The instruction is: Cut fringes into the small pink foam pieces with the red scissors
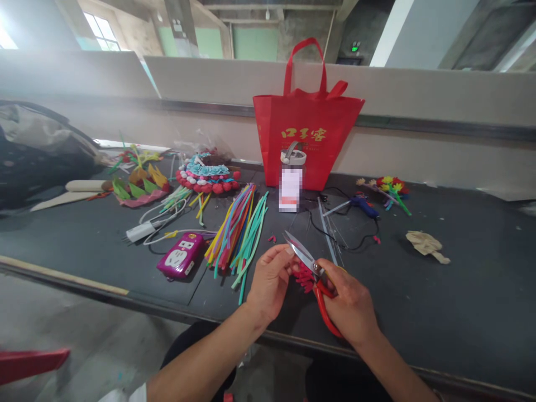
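Note:
My right hand [349, 301] is wrapped round the red handles of a pair of scissors [302, 253], whose blades point up and to the left. Beside the blades, the fingers of my left hand [272, 279] are pinched together; what they hold, if anything, is hidden. A pile of short pinkish-red pieces [305, 278] lies on the table under the scissors, partly covered by my hands. A few more small red bits [272, 239] rest just beyond my left fingertips. Left of my hands lies a bundle of long, fuzzy coloured strips [232, 226], with several green ones [250, 240] alongside.
On the dark table [473, 312] stand a red bag [310, 128] and a bottle [292, 184]. Further left are a purple power socket [182, 255], a white plug [140, 231] and craft flowers [208, 170]. A blue glue gun [364, 206], its cord and a beige cloth piece [425, 244] lie right.

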Motion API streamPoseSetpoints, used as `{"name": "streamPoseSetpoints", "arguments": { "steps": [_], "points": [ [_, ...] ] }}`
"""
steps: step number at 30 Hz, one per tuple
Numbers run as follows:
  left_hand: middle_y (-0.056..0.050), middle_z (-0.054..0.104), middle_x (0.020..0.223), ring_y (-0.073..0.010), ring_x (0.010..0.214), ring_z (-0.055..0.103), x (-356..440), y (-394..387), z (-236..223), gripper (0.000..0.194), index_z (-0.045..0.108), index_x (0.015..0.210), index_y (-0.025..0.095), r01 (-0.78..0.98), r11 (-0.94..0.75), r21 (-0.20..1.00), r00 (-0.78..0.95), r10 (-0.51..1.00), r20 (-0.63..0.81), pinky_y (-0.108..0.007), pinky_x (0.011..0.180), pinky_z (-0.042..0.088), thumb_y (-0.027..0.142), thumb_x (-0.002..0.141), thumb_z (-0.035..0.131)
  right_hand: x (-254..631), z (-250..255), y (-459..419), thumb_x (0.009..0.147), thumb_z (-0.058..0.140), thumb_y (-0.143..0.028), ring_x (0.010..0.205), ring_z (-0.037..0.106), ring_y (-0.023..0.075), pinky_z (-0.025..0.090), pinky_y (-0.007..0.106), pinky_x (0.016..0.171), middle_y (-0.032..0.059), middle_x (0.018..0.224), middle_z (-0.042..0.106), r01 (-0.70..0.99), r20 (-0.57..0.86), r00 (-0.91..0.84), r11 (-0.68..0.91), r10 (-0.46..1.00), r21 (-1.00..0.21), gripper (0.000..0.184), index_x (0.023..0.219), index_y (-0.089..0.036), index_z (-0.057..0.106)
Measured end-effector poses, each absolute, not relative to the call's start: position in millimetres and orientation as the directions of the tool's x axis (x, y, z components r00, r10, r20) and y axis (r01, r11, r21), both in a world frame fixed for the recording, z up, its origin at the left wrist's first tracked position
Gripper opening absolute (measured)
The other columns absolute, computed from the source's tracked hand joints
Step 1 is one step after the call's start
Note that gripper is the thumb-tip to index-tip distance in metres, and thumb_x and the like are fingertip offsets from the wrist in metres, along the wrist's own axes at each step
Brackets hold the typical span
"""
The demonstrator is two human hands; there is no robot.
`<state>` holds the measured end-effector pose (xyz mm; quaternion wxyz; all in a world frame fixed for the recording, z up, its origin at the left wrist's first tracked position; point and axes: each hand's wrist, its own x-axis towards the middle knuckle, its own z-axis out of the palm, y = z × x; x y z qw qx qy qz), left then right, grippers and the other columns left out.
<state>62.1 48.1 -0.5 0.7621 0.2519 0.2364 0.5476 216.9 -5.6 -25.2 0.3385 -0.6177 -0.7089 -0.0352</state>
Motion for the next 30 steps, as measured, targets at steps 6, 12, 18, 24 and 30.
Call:
{"name": "streamPoseSetpoints", "arguments": {
  "steps": [6, 12, 18, 24, 30],
  "points": [
    [-0.001, 0.061, 0.071, -0.0083, 0.062, 0.052, 62, 48, 0, 0.013, 0.066, 0.079, 0.013, -0.714, 0.281, 0.642, 0.286, 0.953, -0.099, -0.022, 0.061, 0.040, 0.023, 0.075, 0.074, 216, -26, -6, 0.078, 0.048, -0.012, 0.083, 0.070, 0.0186, 0.055, 0.029, 0.075, 0.0055, 0.100, 0.073, 0.911, 0.547, -0.013, 0.235, 0.837, -0.338, 0.042, 0.117, -0.020, 0.060],
    [-0.001, 0.062, 0.071, -0.0086, 0.063, 0.053, 62, 49, 0, 0.014, 0.066, 0.078, 0.013, -0.721, 0.284, 0.632, 0.284, 0.953, -0.104, -0.022, 0.061, 0.041, 0.024, 0.073, 0.075, 217, -26, -5, 0.078, 0.049, -0.013, 0.075, 0.070, 0.0178, 0.055, 0.029, 0.071, 0.0049, 0.096, 0.074, 0.913, 0.553, -0.019, 0.239, 0.833, -0.330, 0.041, 0.116, -0.020, 0.061],
    [0.000, 0.061, 0.069, -0.0085, 0.061, 0.053, 63, 48, 3, 0.016, 0.066, 0.076, 0.014, -0.716, 0.288, 0.636, 0.281, 0.953, -0.116, -0.022, 0.060, 0.041, 0.025, 0.071, 0.076, 216, -23, -6, 0.079, 0.051, -0.015, 0.070, 0.069, 0.0158, 0.054, 0.026, 0.066, 0.0026, 0.092, 0.074, 0.890, 0.512, 0.018, 0.219, 0.859, -0.400, 0.037, 0.113, -0.023, 0.062],
    [0.001, 0.060, 0.065, -0.0085, 0.057, 0.050, 64, 47, 3, 0.016, 0.066, 0.072, 0.014, -0.616, 0.234, 0.752, 0.214, 0.969, -0.125, -0.022, 0.059, 0.041, 0.028, 0.071, 0.075, 217, -20, 0, 0.082, 0.060, -0.028, 0.074, 0.069, 0.0174, 0.054, 0.027, 0.070, 0.0029, 0.092, 0.073, 0.831, 0.519, 0.175, 0.157, 0.837, -0.533, 0.031, 0.113, -0.024, 0.062],
    [0.000, 0.061, 0.060, -0.0110, 0.056, 0.049, 68, 41, 1, 0.013, 0.068, 0.067, 0.015, -0.237, 0.036, 0.971, 0.136, 0.991, -0.003, -0.023, 0.056, 0.037, 0.027, 0.071, 0.073, 209, -7, 6, 0.078, 0.068, -0.034, 0.071, 0.066, 0.0148, 0.055, 0.026, 0.068, 0.0009, 0.084, 0.069, 0.475, 0.325, 0.309, 0.151, 0.894, -0.867, 0.041, 0.116, -0.022, 0.058]
  ]
}}
